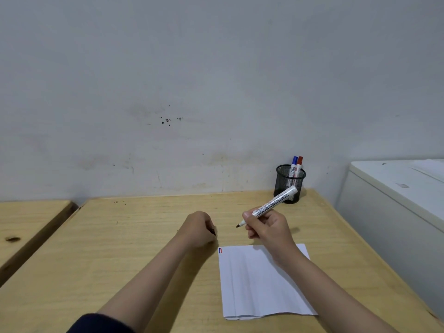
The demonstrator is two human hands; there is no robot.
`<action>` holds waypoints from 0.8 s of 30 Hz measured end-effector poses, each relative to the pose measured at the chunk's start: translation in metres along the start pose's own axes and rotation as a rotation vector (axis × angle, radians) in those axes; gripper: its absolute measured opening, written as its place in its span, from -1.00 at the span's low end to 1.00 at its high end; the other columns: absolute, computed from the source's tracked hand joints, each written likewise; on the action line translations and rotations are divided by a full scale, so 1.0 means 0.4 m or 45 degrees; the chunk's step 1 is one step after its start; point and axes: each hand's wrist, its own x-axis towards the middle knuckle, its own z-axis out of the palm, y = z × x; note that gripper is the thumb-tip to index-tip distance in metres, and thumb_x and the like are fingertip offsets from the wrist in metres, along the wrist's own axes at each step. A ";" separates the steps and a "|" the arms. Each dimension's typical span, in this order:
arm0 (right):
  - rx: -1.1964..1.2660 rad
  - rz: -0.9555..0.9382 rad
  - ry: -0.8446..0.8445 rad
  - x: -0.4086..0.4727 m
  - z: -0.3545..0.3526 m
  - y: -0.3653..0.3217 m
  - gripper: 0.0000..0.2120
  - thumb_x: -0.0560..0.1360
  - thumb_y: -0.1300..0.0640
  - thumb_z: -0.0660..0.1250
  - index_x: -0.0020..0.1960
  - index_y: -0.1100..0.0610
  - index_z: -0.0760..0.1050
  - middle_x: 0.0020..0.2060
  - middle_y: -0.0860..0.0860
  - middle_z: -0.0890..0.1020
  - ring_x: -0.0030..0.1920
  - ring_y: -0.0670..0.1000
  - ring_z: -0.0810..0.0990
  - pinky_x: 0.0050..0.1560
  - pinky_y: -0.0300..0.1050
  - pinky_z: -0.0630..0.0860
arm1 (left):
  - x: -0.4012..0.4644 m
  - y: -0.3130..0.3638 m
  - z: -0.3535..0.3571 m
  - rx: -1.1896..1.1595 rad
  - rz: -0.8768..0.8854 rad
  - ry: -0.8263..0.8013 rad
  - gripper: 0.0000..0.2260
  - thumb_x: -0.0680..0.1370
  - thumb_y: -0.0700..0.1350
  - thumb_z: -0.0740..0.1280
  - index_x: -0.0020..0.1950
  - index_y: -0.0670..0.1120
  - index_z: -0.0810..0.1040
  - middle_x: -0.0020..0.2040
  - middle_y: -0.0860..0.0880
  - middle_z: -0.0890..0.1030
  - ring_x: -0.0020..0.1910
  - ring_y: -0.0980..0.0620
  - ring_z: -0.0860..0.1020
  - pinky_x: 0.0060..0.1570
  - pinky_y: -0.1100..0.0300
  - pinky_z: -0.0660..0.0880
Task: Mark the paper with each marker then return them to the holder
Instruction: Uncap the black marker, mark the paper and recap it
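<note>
— Where is the marker the person works with?

— The right hand (269, 227) holds the uncapped marker (271, 206), its fingers (248, 216) closed around the white barrel near the tip. The dark tip points left and hangs above the bare wood, just past the far edge of the paper (259, 284), not touching it. The rear end of the barrel rises toward the holder (289, 182).

— And the other hand?

— The left hand (199, 228) rests on the desk (134, 236) near the middle, just off the paper's far left corner. Its fingers are curled into a loose fist, with something small and dark showing at the fingertips; it cannot be told whether that is the cap.

— What does the sheet show?

— The paper lies at the near right part of the desk, creased lengthwise. In its far left corner sit two short marks (220, 250), one blue and one red, side by side.

— And the holder?

— The black mesh holder stands at the far right corner of the desk, close to the wall. The blue marker (294, 164) and the red marker (299, 164) stand upright in it, caps up, touching each other.
</note>
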 end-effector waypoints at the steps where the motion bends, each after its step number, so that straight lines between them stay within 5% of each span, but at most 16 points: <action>1: -0.009 -0.003 -0.006 0.001 -0.003 0.002 -0.91 0.45 0.26 0.39 -0.22 0.21 0.55 -0.53 -0.06 0.57 -0.51 -0.11 0.45 -0.41 -0.27 0.48 | 0.007 -0.002 0.007 -0.007 -0.005 -0.017 -0.79 0.30 -0.29 0.39 -0.42 -0.01 0.47 -0.34 0.09 0.61 -0.30 0.09 0.56 -0.39 0.31 0.41; 5: -0.023 -0.018 -0.028 0.004 -0.010 0.012 -0.94 0.44 0.27 0.40 -0.20 0.25 0.56 -0.53 -0.06 0.57 -0.50 -0.11 0.46 -0.41 -0.28 0.48 | 0.019 -0.017 0.018 -0.077 -0.014 -0.034 -0.82 0.29 -0.27 0.42 -0.35 -0.02 0.49 -0.26 0.01 0.65 -0.26 0.04 0.58 -0.32 0.29 0.44; 10: -0.049 -0.013 -0.061 0.000 -0.008 0.024 -0.90 0.41 0.26 0.44 -0.28 0.18 0.59 -0.52 -0.04 0.55 -0.48 -0.04 0.47 -0.39 -0.15 0.46 | -0.016 -0.047 0.013 -0.492 -0.120 0.008 -0.67 0.35 -0.27 0.49 0.06 -0.17 0.50 -0.13 -0.11 0.62 -0.20 0.04 0.59 -0.30 0.36 0.48; 14: -0.135 -0.004 -0.075 -0.005 -0.002 0.050 -0.86 0.35 0.17 0.49 -0.27 0.20 0.55 -0.52 -0.01 0.54 -0.49 0.00 0.50 -0.36 0.02 0.41 | -0.110 -0.059 0.022 -0.704 -0.010 0.167 -0.79 0.39 -0.26 0.47 -0.01 -0.18 0.57 -0.17 -0.09 0.62 -0.21 0.05 0.57 -0.31 0.48 0.48; 18: -0.141 0.120 -0.108 -0.002 0.026 0.069 -0.86 0.35 0.20 0.49 -0.25 0.17 0.53 -0.53 0.02 0.52 -0.50 0.00 0.50 -0.40 -0.05 0.46 | -0.194 -0.076 0.056 -0.535 0.164 0.191 -0.80 0.25 -0.09 0.55 -0.20 -0.04 0.61 -0.34 0.13 0.60 -0.39 0.21 0.47 -0.34 0.41 0.41; 24: -0.239 0.153 -0.194 0.000 0.056 0.113 -0.81 0.32 0.18 0.50 -0.31 0.06 0.48 -0.54 -0.03 0.50 -0.54 0.01 0.45 -0.50 -0.15 0.40 | -0.196 -0.098 0.083 -0.033 0.488 0.177 -0.73 0.28 0.21 0.43 -0.11 0.12 0.64 -0.20 0.20 0.54 -0.15 0.17 0.51 -0.11 0.15 0.48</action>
